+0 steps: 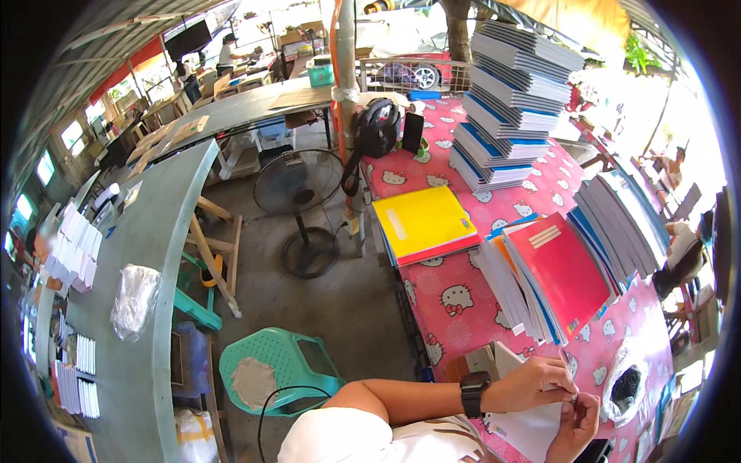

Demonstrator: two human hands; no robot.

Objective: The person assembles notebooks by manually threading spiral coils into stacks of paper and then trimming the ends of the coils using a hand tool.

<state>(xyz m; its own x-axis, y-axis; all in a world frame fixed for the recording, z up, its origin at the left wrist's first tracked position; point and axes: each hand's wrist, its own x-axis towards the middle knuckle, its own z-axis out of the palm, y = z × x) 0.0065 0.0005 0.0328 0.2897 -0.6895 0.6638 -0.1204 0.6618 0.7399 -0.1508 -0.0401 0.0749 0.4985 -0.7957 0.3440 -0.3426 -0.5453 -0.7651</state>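
Observation:
My left hand (532, 386), with a black watch on its wrist, is closed in a pinch at the near edge of the pink-covered table. Close against it, my right hand (575, 430) pinches too, the fingertips of both nearly meeting. What they hold is too small to make out. Under them lies a white-covered booklet (525, 432) with a small coloured mark at its corner. Just beyond are fanned booklets topped by a red notebook (557, 270). To the right of my hands sits a clear plastic bag (627, 386) with something dark inside.
Yellow and red notebooks (424, 222) lie at the table's left edge. A tall booklet stack (513, 100) rises behind them; another stack (617, 220) leans right. A black fan (301, 189) and green stool (278, 363) stand on the floor. People work in the background.

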